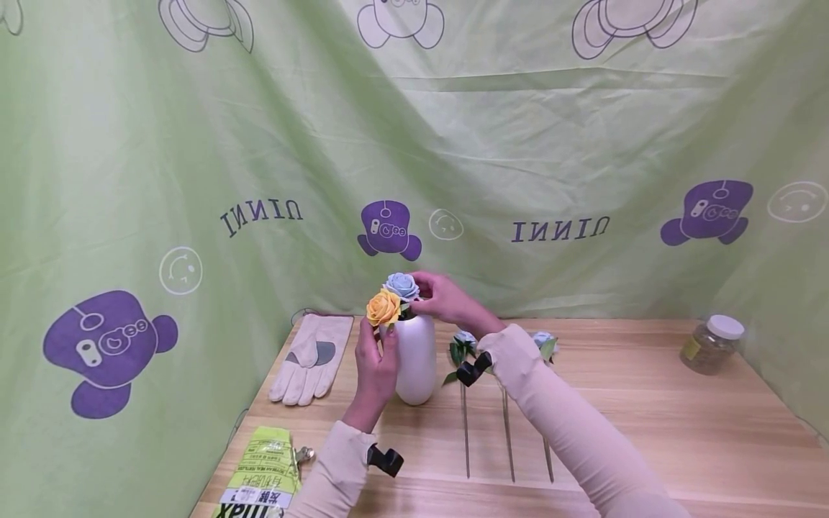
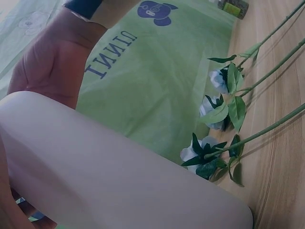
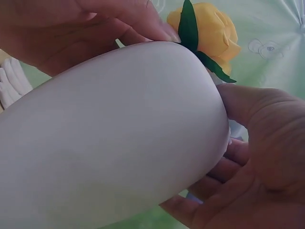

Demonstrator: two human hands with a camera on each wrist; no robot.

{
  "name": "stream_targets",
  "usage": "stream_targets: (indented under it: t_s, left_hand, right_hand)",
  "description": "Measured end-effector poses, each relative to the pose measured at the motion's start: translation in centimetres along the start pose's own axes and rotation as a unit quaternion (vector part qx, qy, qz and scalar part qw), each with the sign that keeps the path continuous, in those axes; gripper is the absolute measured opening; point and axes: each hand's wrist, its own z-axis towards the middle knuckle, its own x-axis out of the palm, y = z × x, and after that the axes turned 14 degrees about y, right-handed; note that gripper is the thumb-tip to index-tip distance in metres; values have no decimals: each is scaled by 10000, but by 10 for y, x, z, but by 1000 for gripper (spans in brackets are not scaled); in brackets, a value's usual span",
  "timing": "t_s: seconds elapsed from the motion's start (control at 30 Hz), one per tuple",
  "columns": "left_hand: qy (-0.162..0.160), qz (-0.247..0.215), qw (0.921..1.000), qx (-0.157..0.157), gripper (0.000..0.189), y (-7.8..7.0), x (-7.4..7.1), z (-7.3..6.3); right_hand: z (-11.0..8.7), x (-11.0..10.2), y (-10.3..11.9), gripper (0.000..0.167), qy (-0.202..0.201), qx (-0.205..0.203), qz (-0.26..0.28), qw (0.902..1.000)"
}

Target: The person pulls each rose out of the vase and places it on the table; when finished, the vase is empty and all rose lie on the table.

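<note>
A white vase [image 1: 417, 367] stands upright on the table, with a yellow rose [image 1: 383, 307] and a light blue rose [image 1: 401, 286] at its mouth. My left hand [image 1: 377, 367] grips the vase's upper left side, thumb close under the yellow bloom. From the right, my right hand [image 1: 450, 302] reaches over the rim, its curled fingers holding the blue rose. The right wrist view has both hands at the vase mouth beside the yellow rose [image 3: 217, 36]; the blue rose is mostly hidden there. Both flowers' stems inside the vase are out of sight.
Three blue roses [image 2: 214, 112] with long stems lie right of the vase, partly behind the right sleeve. Left of it is a pair of work gloves [image 1: 311, 360]. A green-yellow bag [image 1: 262, 467] lies front left, and a white-lidded jar [image 1: 711, 345] stands far right.
</note>
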Motion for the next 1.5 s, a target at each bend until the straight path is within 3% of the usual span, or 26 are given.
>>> stream_targets:
  t_s: [0.3,0.6,1.03,1.3,1.5]
  left_hand:
    - [47,-42,10000,-10,37,2,0,-1]
    - [-20,-49,10000,71,38,4,1,0]
    - [-14,-33,10000,60,41,1,1,-1]
    - [-72,-31,9999,71,39,1,1,-1]
    - [-55,-15,10000,48,39,1,1,-1]
  right_hand:
    - [4,6,-1,50,-274,225,0,9994]
    - [6,10,0,50,-655,106,238,9975]
    - [7,13,4,50,-1290,-150,345,9909]
    - [8,13,3,49,-1824,-498,554,9804]
    - [7,14,5,48,-1931,-719,535,9771]
